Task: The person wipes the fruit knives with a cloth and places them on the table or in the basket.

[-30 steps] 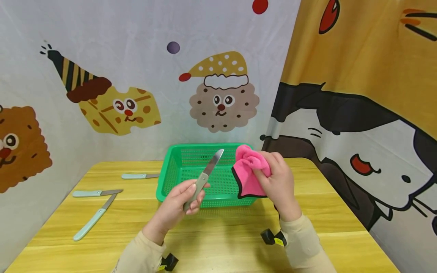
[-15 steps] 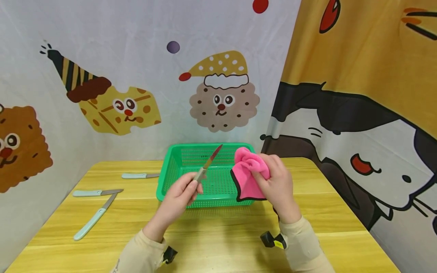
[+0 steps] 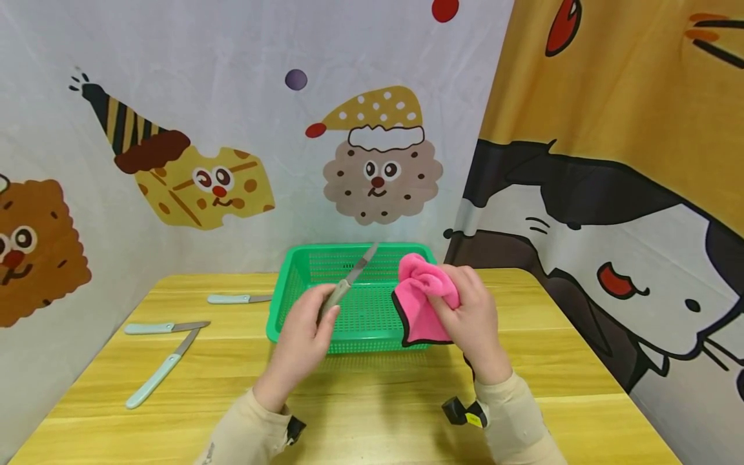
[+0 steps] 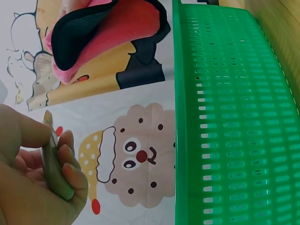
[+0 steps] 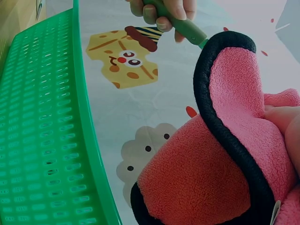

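Note:
My left hand (image 3: pixel 301 336) holds a paring knife by its grey-green handle (image 3: pixel 336 297). The blade (image 3: pixel 361 263) points up and away, overlapping the green basket (image 3: pixel 372 346) in the head view. In the left wrist view the fingers curl round the handle (image 4: pixel 56 177), and the blade is nearly edge-on. My right hand (image 3: pixel 475 316) grips a bunched pink cloth (image 3: pixel 425 307) with black edging, its lower corner hanging down. Right of the blade, the cloth stands apart from it in the head view. In the right wrist view the cloth (image 5: pixel 201 173) hides most of the blade.
Several similar knives with pale mint handles lie on the wooden table at left: one knife (image 3: pixel 229 299) beside the basket, another (image 3: pixel 150 329) with its tip near that of a third knife (image 3: pixel 154 381). A cartoon-printed curtain (image 3: pixel 232 77) stands behind the table (image 3: pixel 372 413).
My left hand has rolled the knife over, so the back of the hand now shows and the blade sits slightly further left and higher. The right hand and cloth have dipped slightly.

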